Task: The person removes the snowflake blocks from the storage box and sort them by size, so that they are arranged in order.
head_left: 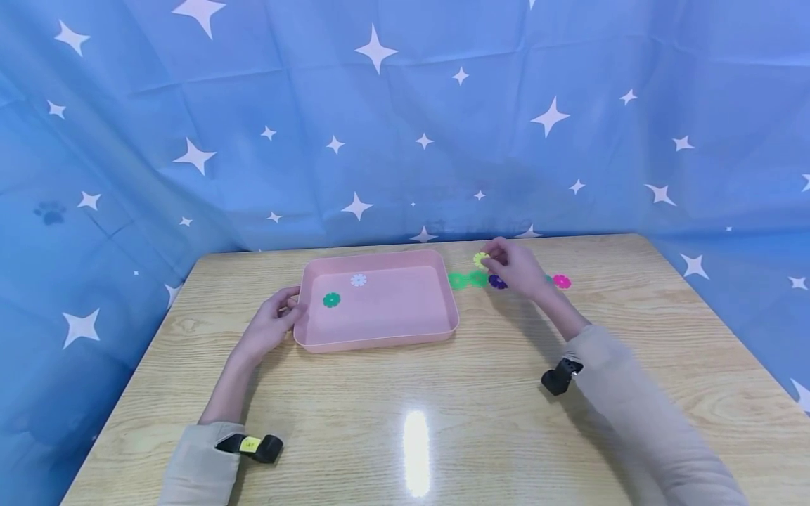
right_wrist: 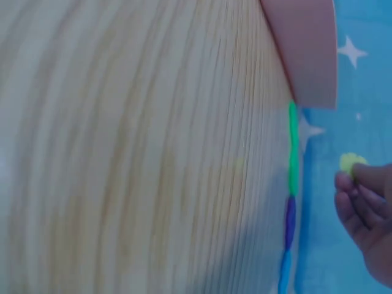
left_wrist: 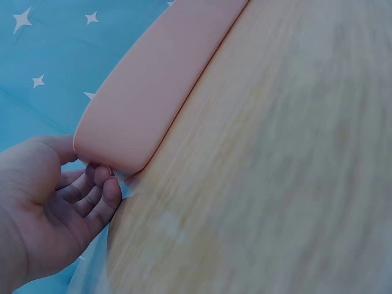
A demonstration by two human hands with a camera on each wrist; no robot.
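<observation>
My left hand grips the left wall of a shallow pink tray, thumb at the rim and fingers curled against the outside, as the left wrist view also has it. Inside the tray lie a green snowflake disc and a white snowflake disc. Right of the tray, my right hand pinches a yellow snowflake disc between thumb and fingers. In the right wrist view the yellow disc is held up above the tabletop.
A row of flat snowflake discs runs right from the tray: light green discs, a purple one and a pink one, partly hidden by my right hand. The wooden table ends at a blue starred curtain behind.
</observation>
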